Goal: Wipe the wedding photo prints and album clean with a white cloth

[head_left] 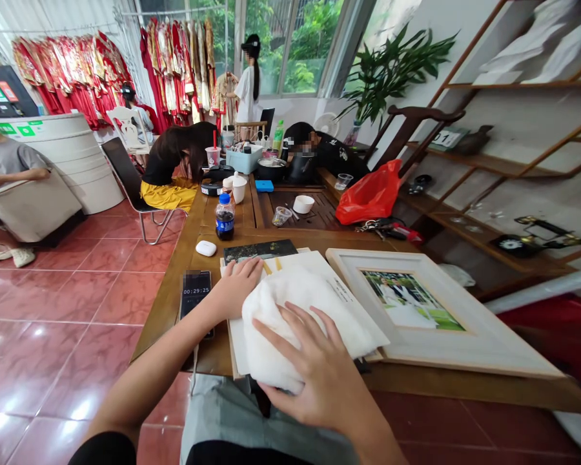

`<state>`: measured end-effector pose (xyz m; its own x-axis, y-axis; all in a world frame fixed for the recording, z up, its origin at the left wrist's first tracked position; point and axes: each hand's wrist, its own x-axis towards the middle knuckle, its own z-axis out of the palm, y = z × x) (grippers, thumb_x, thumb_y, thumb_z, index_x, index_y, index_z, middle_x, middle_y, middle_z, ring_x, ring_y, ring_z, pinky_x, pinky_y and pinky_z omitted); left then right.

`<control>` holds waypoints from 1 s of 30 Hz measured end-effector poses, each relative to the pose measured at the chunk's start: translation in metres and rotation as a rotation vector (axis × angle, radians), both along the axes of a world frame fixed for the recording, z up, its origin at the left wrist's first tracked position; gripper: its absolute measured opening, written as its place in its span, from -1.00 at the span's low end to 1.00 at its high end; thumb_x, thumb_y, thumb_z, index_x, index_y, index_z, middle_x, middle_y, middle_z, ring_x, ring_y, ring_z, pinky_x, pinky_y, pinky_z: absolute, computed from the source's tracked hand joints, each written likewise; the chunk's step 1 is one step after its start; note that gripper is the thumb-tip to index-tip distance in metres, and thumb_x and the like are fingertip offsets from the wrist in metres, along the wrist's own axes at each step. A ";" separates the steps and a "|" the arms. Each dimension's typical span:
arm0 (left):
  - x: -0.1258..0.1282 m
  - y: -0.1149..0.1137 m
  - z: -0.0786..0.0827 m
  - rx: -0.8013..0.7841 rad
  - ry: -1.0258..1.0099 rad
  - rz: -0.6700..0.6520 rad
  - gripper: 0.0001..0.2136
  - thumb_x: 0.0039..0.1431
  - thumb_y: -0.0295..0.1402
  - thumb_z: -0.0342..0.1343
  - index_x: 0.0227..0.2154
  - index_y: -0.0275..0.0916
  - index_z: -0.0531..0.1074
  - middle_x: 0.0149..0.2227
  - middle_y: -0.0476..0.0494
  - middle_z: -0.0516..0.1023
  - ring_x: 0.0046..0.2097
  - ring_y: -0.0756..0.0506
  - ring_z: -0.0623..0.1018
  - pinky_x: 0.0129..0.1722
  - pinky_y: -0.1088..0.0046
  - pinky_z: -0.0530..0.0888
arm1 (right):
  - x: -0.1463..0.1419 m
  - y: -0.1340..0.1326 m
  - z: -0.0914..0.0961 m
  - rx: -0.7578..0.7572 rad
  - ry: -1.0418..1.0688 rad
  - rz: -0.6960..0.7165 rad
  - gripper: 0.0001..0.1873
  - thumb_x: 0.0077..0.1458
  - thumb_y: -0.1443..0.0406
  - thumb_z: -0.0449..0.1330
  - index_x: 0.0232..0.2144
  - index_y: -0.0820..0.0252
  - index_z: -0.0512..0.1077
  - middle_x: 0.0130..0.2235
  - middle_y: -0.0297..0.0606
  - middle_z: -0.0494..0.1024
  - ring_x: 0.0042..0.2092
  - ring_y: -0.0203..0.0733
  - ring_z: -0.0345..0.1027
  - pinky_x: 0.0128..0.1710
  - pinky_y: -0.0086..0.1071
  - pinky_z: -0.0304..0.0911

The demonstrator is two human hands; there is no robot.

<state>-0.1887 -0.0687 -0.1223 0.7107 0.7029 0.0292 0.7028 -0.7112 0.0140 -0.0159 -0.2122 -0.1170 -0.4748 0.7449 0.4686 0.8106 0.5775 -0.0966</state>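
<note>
A bulky, soft white cloth [281,290] lies bunched on a stack of white boards [353,307] at the near table edge. My right hand [319,361] rests over the cloth with its fingers spread, the thumb near its lower edge. Flat on the upper left of the stack lies my left hand [239,284], fingers stretched out and touching the boards beside the cloth. A dark printed sheet [266,250] pokes out behind the stack. To the right lies a framed wedding photo [416,300] with a wide pale mat.
Left of the stack are a phone [195,290] showing a timer, a white earbud case [206,248] and a cola bottle [224,219]. Farther off are a white bowl [303,204] and a red plastic bag [370,194]. People sit around, two slumped at the table.
</note>
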 end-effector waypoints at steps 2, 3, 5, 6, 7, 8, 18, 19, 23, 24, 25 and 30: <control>0.000 0.001 0.000 -0.003 -0.003 -0.004 -0.33 0.38 -0.10 -0.06 0.39 -0.40 -0.03 0.42 -0.48 0.03 0.40 -0.36 0.12 0.33 -0.05 0.08 | 0.000 0.001 -0.002 -0.012 0.007 0.024 -0.21 -0.01 0.12 0.26 0.30 0.01 0.27 0.23 0.04 0.33 0.23 0.25 0.20 0.21 0.20 -0.04; 0.000 0.001 0.000 -0.005 -0.006 -0.008 -0.32 0.37 -0.09 -0.05 0.39 -0.41 -0.03 0.42 -0.49 0.03 0.40 -0.36 0.12 0.33 -0.05 0.07 | 0.002 0.001 -0.003 -0.011 0.013 0.034 -0.21 -0.02 0.13 0.27 0.29 0.02 0.28 0.23 0.03 0.34 0.23 0.23 0.20 0.21 0.18 -0.04; -0.001 0.001 0.001 -0.009 -0.019 -0.017 -0.30 0.36 -0.09 -0.03 0.39 -0.42 -0.03 0.41 -0.50 0.03 0.41 -0.36 0.11 0.34 -0.05 0.05 | 0.007 0.001 -0.005 -0.002 0.018 0.042 -0.21 -0.06 0.15 0.28 0.27 0.03 0.31 0.21 0.01 0.36 0.22 0.20 0.22 0.21 0.14 -0.03; -0.001 0.001 0.001 -0.015 -0.031 -0.021 -0.31 0.36 -0.10 -0.03 0.39 -0.42 -0.03 0.41 -0.49 0.03 0.41 -0.36 0.11 0.34 -0.05 0.05 | 0.011 0.001 -0.006 0.005 0.017 0.042 -0.21 -0.07 0.16 0.29 0.26 0.04 0.32 0.19 0.01 0.37 0.22 0.19 0.23 0.21 0.11 -0.02; -0.001 0.001 0.002 -0.023 -0.046 -0.024 -0.33 0.36 -0.12 -0.05 0.39 -0.41 -0.03 0.41 -0.49 0.04 0.41 -0.35 0.11 0.34 -0.05 0.05 | 0.015 0.001 -0.007 0.014 0.015 0.041 -0.21 -0.08 0.16 0.30 0.25 0.04 0.32 0.18 0.00 0.38 0.21 0.17 0.24 0.20 0.09 -0.01; -0.001 0.001 0.002 -0.033 -0.063 -0.023 -0.36 0.38 -0.15 -0.08 0.39 -0.39 -0.02 0.41 -0.48 0.05 0.41 -0.34 0.11 0.34 -0.04 0.05 | 0.020 0.001 -0.008 0.022 0.008 0.036 -0.21 -0.08 0.16 0.30 0.24 0.05 0.32 0.17 0.00 0.38 0.20 0.16 0.24 0.20 0.07 -0.01; 0.003 -0.003 0.004 -0.074 -0.141 0.028 -0.46 0.43 -0.23 -0.26 0.37 -0.38 0.04 0.41 -0.42 0.09 0.41 -0.30 0.12 0.35 -0.07 0.04 | 0.072 0.011 -0.022 0.154 -0.027 -0.236 -0.41 0.16 0.08 0.20 0.20 0.14 0.34 0.11 0.00 0.42 0.06 0.15 0.37 0.02 -0.01 0.17; 0.003 -0.003 0.003 -0.073 -0.138 0.030 -0.46 0.43 -0.23 -0.27 0.37 -0.39 0.04 0.41 -0.42 0.09 0.41 -0.30 0.12 0.35 -0.06 0.04 | 0.073 0.012 -0.022 0.154 -0.026 -0.252 -0.42 0.18 0.08 0.19 0.20 0.13 0.34 0.10 -0.01 0.43 0.05 0.15 0.38 0.01 -0.01 0.18; 0.002 -0.003 0.002 -0.059 -0.138 0.032 -0.46 0.43 -0.23 -0.25 0.37 -0.39 0.03 0.41 -0.40 0.10 0.41 -0.30 0.13 0.35 -0.07 0.06 | 0.062 0.011 -0.019 0.154 -0.018 -0.178 -0.42 0.17 0.10 0.19 0.20 0.13 0.35 0.11 0.02 0.43 0.09 0.18 0.35 0.06 0.03 0.13; 0.002 -0.003 0.002 -0.056 -0.138 0.033 -0.46 0.43 -0.23 -0.26 0.37 -0.39 0.03 0.41 -0.40 0.10 0.41 -0.29 0.13 0.35 -0.07 0.06 | 0.056 0.010 -0.018 0.150 -0.015 -0.137 -0.41 0.15 0.11 0.20 0.20 0.14 0.35 0.11 0.03 0.42 0.10 0.18 0.34 0.07 0.04 0.11; 0.002 -0.003 0.002 -0.053 -0.134 0.032 -0.46 0.43 -0.24 -0.26 0.37 -0.38 0.03 0.41 -0.40 0.09 0.41 -0.29 0.13 0.35 -0.05 0.05 | 0.049 0.009 -0.017 0.142 -0.011 -0.094 -0.39 0.12 0.12 0.21 0.20 0.14 0.35 0.12 0.03 0.41 0.12 0.19 0.33 0.09 0.05 0.09; -0.001 0.001 0.000 -0.031 -0.039 -0.012 -0.35 0.38 -0.13 -0.09 0.38 -0.41 -0.03 0.41 -0.48 0.04 0.41 -0.34 0.10 0.34 -0.02 0.05 | 0.014 0.003 -0.012 0.079 -0.007 0.072 -0.24 -0.05 0.13 0.26 0.23 0.10 0.33 0.16 0.01 0.39 0.19 0.22 0.25 0.17 0.10 -0.01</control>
<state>-0.1902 -0.0672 -0.1224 0.7178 0.6953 0.0359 0.6927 -0.7184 0.0635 -0.0014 -0.2088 -0.1292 -0.5292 0.6696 0.5212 0.7673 0.6399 -0.0430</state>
